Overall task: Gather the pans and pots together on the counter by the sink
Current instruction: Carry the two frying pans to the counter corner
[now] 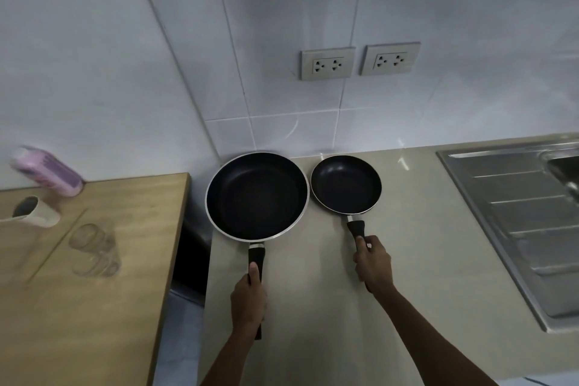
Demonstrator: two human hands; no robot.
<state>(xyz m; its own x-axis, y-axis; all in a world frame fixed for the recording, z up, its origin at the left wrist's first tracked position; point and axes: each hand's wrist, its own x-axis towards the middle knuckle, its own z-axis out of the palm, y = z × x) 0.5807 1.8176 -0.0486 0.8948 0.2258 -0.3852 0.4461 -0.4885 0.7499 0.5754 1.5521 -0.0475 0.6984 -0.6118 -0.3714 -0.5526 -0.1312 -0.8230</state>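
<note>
Two black non-stick frying pans lie side by side on the beige counter (407, 276), close to the tiled back wall. The large pan (257, 196) is on the left, the small pan (345, 185) just right of it, their rims nearly touching. Both handles point toward me. My left hand (249, 298) is wrapped around the large pan's black handle. My right hand (372, 263) grips the end of the small pan's handle. Both pans look empty.
A steel sink (517, 213) with a ribbed drainboard fills the counter's right side. Left of a dark gap stands a wooden table (94, 307) with a pink bottle (47, 171), a cup (36, 211) and clear glasses (94, 249). Two wall sockets (360, 61) sit above the pans.
</note>
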